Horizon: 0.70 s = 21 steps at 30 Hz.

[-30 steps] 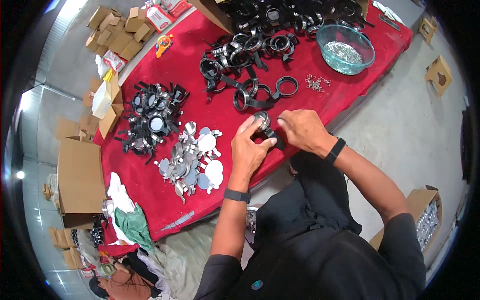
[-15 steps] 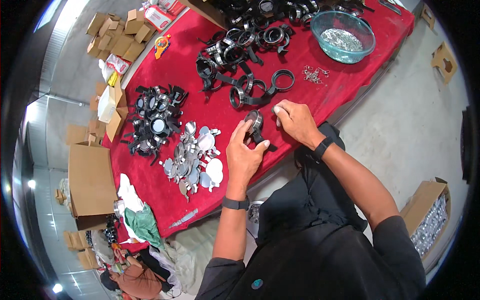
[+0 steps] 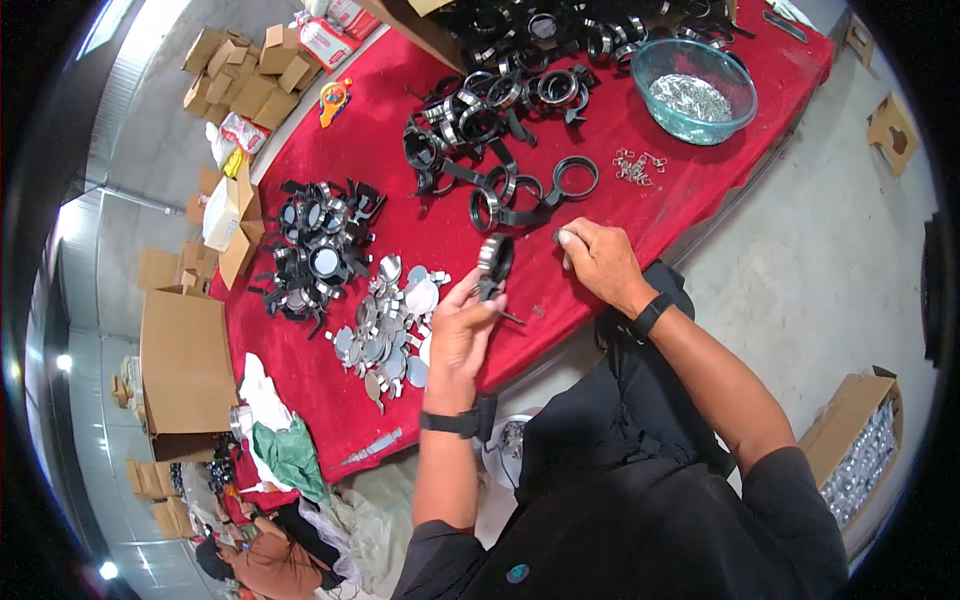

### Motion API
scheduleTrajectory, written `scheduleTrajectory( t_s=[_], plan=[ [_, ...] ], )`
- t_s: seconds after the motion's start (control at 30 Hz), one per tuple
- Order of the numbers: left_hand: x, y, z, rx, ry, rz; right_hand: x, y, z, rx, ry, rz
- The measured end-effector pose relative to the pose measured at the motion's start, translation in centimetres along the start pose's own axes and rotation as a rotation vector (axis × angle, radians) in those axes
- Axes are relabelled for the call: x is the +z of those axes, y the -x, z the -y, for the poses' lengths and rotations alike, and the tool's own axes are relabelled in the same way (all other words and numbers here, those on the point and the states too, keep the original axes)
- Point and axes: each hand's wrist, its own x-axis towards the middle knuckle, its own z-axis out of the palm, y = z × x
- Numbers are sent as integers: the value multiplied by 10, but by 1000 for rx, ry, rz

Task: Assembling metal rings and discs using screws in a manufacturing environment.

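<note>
- Left hand [image 3: 462,335] up over the near edge of the red worktop [image 3: 700,170], forearm rising straight from below, black band on the wrist.
- Left grip shut tight on a black ring clamp [image 3: 494,262] with a shiny round middle, held upright just above the cloth.
- Right hand [image 3: 598,262] just beside it on the right, arm bent and coming in from the lower right, black band on that wrist too.
- Right grip pinched together at the fingertips [image 3: 566,238]; too small to tell what sits between them.
- Clear green bowl [image 3: 694,77] far back on the right, full of small silver bits.
- Little heap of silver clips [image 3: 636,166] lying loose near the bowl.
- Big pile of black rings [image 3: 500,120] behind the hands, well apart from the held clamp.
- Second pile of black clamps [image 3: 318,250] with round mirrors on the left.
- Flat silver discs [image 3: 390,325] spread just left of the left hand.
- Open brown boxes [image 3: 185,350] on the floor beside the left end of the worktop.
- One more box [image 3: 862,440] on the floor at the right, packed with shiny metal parts.
</note>
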Motion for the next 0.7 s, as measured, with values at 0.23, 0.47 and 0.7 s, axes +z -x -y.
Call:
scheduleTrajectory(
  t_s=[0.23, 0.47, 0.7],
  plan=[
    [-121, -30, -180, 468, 188, -30, 5, 0, 9, 18, -52, 36],
    [-51, -77, -114, 577, -689, -309, 0, 0, 7, 24, -68, 14],
    [40, -88, -26, 474, -1534, -152, -12, 6, 1, -29, -47, 100]
  ],
)
